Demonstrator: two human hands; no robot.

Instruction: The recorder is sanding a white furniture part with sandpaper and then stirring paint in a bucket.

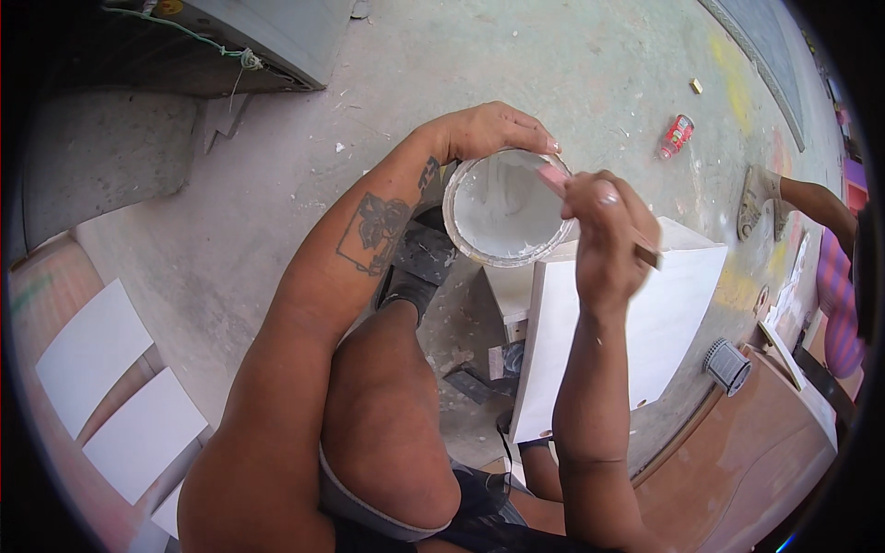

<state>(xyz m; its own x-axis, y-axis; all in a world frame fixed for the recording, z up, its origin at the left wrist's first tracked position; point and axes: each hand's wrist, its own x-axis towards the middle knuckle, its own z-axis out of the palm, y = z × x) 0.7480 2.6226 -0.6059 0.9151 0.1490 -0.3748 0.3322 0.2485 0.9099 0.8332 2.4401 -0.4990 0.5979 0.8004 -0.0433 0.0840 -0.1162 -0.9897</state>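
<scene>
A round bucket [450,214] with a white-smeared rim is tipped so that its mouth faces me, with whitish material coating the inside. My left hand [493,129] is closed on the far rim, its fingers bent over the edge. My right hand [608,226] is wrapped round a flat, narrow tool [553,177]. The tool's pinkish end reaches over the bucket's right rim, and a brown end sticks out below my fist; its exact kind is not clear. Under my right forearm stands a white panel piece [627,323], close to the bucket.
A red-labelled bottle [678,135] lies on the stained concrete floor [387,74]. At right are a small grey tub [726,366], a brown board [737,452] and another person's foot [763,203]. White panels [97,355] lie at left, below a grey metal cabinet [277,41].
</scene>
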